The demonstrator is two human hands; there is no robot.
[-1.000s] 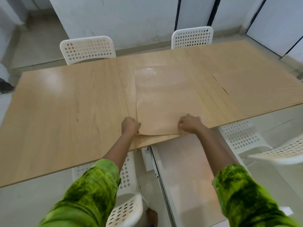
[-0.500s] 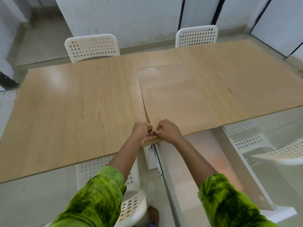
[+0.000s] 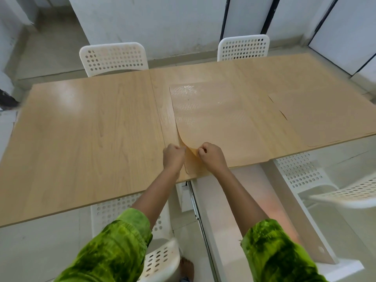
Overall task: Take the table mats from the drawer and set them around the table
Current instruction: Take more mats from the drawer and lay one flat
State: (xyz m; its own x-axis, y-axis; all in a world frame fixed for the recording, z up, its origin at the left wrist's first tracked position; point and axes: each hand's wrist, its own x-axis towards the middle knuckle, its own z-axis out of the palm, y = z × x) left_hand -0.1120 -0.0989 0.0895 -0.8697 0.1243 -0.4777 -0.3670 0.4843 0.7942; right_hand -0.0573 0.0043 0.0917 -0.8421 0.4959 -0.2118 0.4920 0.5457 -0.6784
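A stack of thin tan table mats (image 3: 215, 123) lies on the wooden table (image 3: 81, 129), near its front edge at the middle. The top mat's near-left corner is lifted and curled up. My left hand (image 3: 174, 155) and my right hand (image 3: 211, 156) are close together at that corner, both with curled fingers pinching mat edges, peeling the top one from the one below. Another tan mat (image 3: 325, 117) lies flat at the table's right end.
Two white perforated chairs (image 3: 114, 58) (image 3: 244, 47) stand at the far side. More white chairs (image 3: 301, 171) sit at the near side. A pulled-out white drawer (image 3: 262, 210) extends below the table's front edge, between my arms.
My hands have come together from the mat's two near corners to its near-left corner. That corner now curls upward, separated from the mat beneath.
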